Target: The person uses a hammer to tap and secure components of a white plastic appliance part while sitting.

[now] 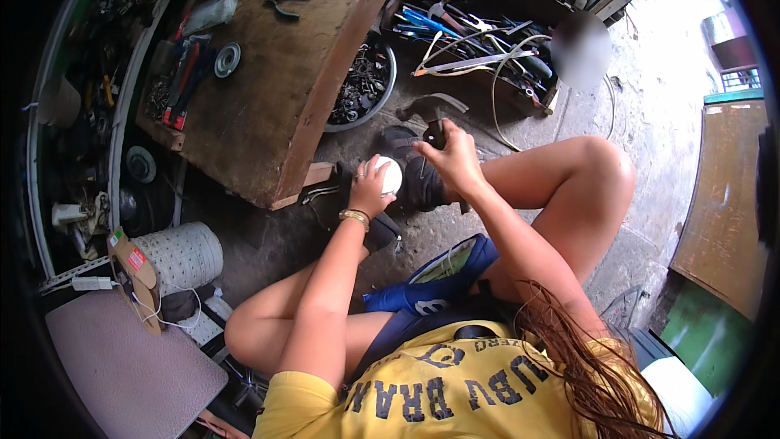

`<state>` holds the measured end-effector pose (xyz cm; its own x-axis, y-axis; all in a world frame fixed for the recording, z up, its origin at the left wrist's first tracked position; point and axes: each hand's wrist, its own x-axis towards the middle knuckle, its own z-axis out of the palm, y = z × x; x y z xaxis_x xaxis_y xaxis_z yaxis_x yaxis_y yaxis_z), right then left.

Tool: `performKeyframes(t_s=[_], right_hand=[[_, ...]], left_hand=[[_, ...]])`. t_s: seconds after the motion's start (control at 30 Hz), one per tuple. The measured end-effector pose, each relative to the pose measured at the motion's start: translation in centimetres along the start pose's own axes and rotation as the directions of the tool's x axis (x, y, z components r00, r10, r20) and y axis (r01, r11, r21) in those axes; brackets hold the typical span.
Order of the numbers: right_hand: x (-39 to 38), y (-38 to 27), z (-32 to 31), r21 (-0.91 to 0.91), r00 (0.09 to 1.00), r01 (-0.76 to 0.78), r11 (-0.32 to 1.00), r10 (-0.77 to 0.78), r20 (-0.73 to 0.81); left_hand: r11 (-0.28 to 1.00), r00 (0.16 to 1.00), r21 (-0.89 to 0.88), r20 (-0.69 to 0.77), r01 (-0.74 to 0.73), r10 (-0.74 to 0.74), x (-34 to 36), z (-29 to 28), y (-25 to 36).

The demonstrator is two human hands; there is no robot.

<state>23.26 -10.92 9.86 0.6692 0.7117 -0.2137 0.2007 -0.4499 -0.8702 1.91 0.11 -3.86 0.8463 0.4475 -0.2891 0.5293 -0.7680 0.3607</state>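
Daylight pours in from the upper right, washing the concrete floor [658,57] nearly white, while the left side lies dim. Fisheye curvature bends the counter [268,97] edges, and a black vignette rings the frame.

Cluttered workshop floor around a low wooden bench

A worn wooden bench [276,89] stood at upper left, with pliers [289,5] and a round metal disc [227,59] on it. A bowl of metal parts [363,85] sat just beside its edge. Farther right lay a tray of tools [475,41]. A white perforated roll [180,256] rested at lower left, near a grey cushioned seat [130,366].
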Motion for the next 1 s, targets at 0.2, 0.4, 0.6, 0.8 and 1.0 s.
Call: performKeyframes(t_s=[0.2, 0.4, 0.6, 0.8, 1.0], right_hand=[[0.4, 2.5, -0.7, 0.245, 0.986, -0.167, 0.955, 0.160, 0.047], [0.5, 2.1, -0.3, 0.198, 0.982, -0.186, 0.962, 0.175, 0.077], [0.5, 2.5, 0.7, 0.093, 0.995, -0.088, 0.992, 0.083, 0.049], [0.4, 2.1, 0.7, 0.067, 0.984, -0.141, 0.988, 0.132, 0.117], [0.7, 3.7, 1.4, 0.144, 0.987, -0.136, 0.980, 0.121, 0.109]], left_hand=[[0.962, 0.994, -0.261, 0.087, 0.082, -0.062, 3.2, -1.6, -6.0], [0.912, 0.968, -0.363, 0.225, 0.193, -0.115, 3.1, -4.0, -9.4], [0.928, 0.979, -0.316, 0.119, 0.197, -0.167, 2.4, -4.3, -7.7], [0.920, 0.956, -0.261, 0.053, 0.292, -0.288, 2.0, -3.1, -6.9], [0.950, 0.946, -0.012, -0.089, 0.313, -0.313, 0.6, -1.6, -3.6]])
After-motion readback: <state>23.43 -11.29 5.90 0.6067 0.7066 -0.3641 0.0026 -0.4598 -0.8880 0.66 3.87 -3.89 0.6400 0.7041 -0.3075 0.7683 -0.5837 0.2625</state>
